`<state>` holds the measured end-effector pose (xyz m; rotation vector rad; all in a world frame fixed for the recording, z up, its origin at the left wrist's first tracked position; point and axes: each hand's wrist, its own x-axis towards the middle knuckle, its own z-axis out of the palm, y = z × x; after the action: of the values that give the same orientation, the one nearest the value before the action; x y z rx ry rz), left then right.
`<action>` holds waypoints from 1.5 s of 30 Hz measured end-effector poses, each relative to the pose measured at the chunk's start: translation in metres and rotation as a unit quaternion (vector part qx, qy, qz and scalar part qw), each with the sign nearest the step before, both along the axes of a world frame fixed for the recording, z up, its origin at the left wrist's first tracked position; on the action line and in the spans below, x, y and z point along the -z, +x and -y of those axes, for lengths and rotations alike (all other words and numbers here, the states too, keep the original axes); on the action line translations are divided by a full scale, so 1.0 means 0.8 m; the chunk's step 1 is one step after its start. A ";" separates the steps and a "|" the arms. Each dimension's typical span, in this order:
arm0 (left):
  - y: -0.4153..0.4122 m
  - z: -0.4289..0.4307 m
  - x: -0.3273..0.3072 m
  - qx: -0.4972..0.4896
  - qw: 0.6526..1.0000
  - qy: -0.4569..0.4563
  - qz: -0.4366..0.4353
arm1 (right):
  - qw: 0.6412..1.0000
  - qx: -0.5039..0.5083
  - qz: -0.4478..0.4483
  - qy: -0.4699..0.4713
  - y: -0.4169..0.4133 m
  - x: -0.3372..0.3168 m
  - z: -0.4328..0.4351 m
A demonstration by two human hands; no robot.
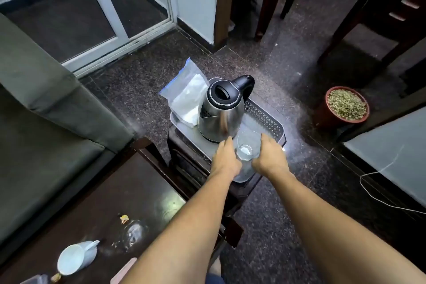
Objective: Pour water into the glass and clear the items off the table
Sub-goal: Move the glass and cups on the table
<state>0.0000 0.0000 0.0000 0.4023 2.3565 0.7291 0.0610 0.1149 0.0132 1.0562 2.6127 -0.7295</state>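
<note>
Two hands, left hand (227,161) and right hand (269,158), flank one glass (247,146) beside one kettle (220,112).

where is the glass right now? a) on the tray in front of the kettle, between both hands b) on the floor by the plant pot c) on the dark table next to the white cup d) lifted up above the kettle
a: the glass stands on the tray just in front of the kettle, with the left hand and right hand on either side of it.
</note>
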 end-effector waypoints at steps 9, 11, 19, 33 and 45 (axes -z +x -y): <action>-0.008 -0.012 0.021 -0.023 0.999 0.035 0.029 | 0.998 0.012 0.013 0.062 -0.005 0.037 -0.010; -0.008 -0.015 0.024 -0.028 0.998 0.041 0.039 | 0.998 0.027 -0.008 0.049 -0.005 0.046 -0.011; -0.006 -0.006 0.015 -0.052 0.995 0.082 0.034 | 0.989 0.055 -0.137 -0.012 0.016 0.054 -0.005; 0.023 0.167 -0.115 -0.132 0.973 0.157 -0.104 | 0.942 -0.001 -0.332 -0.051 0.030 -0.078 0.171; 0.104 0.496 -0.140 -0.304 0.930 0.119 -0.169 | 0.919 -0.141 -0.329 -0.166 0.064 -0.098 0.482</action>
<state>0.0832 -0.3968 0.1123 -0.1410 2.7545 1.3290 0.1122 -0.2705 0.0919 0.3494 2.8957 -1.6022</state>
